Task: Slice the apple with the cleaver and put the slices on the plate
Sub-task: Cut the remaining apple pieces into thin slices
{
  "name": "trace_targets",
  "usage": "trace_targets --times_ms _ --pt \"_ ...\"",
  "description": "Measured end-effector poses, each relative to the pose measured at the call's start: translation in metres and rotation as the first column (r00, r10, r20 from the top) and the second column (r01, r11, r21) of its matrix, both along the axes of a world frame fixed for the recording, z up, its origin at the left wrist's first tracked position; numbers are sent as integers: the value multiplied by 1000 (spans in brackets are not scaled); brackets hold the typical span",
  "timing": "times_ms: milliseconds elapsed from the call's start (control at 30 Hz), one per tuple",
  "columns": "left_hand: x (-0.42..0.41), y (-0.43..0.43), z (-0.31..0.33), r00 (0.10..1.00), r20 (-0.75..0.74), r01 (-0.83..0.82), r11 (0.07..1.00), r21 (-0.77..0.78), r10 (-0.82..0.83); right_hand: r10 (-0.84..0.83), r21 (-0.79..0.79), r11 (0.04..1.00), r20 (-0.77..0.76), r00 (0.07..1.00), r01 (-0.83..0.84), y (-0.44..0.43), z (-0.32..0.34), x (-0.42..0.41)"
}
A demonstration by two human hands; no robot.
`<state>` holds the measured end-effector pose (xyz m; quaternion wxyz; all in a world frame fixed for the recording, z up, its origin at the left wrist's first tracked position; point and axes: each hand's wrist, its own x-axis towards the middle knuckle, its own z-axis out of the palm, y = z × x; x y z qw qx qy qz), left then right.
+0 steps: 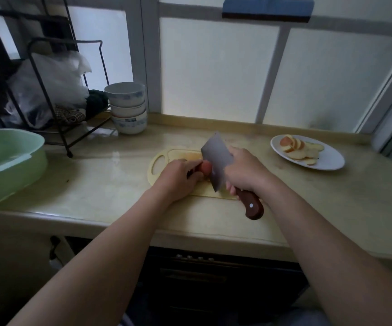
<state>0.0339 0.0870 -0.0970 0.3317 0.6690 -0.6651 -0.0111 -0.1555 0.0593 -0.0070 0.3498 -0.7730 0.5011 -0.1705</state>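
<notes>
Centre of frame: a pale yellow plastic cutting board (178, 153) lies flat on the beige stone bench (96, 184). A red-skinned apple piece (205, 167) sits on the board.

Left hand (178, 178): fingers curled over the apple piece from the left, holding it down on the board. Most of the fruit is hidden beneath the fingers.

Right hand (244, 171): fingers wrapped fully round the brown wooden handle of a broad steel cleaver (216, 158). The end of the handle projects below the hand, toward the lower right. The blade is tilted, with its flat face toward the camera, and stands against the right side of the apple piece. Whether the edge has entered the flesh cannot be determined.

Right of frame: a white round plate (331, 162) rests on the bench, well apart from the board. It carries overlapping apple slices (300, 150) on its left half.

Left of frame: a stack of white ceramic bowls (128, 109) stands near the wall, beside a black wire rack (49, 90). A pale green plastic basin (7, 158) occupies the left edge.
</notes>
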Motion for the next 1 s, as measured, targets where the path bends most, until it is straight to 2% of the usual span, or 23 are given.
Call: trace_targets --times_ms 100,367,1000 --pt "-2 1 2 1000 -5 -14 1000 3 14 -44 -57 997 53 998 47 -6 5 -2" --pt "-3 3 3 1000 -23 -18 1000 19 19 -43 -51 997 122 992 50 -6 5 -2" --pt "-2 5 4 999 -48 -25 999 27 26 -33 -19 999 84 996 35 14 3 -12"
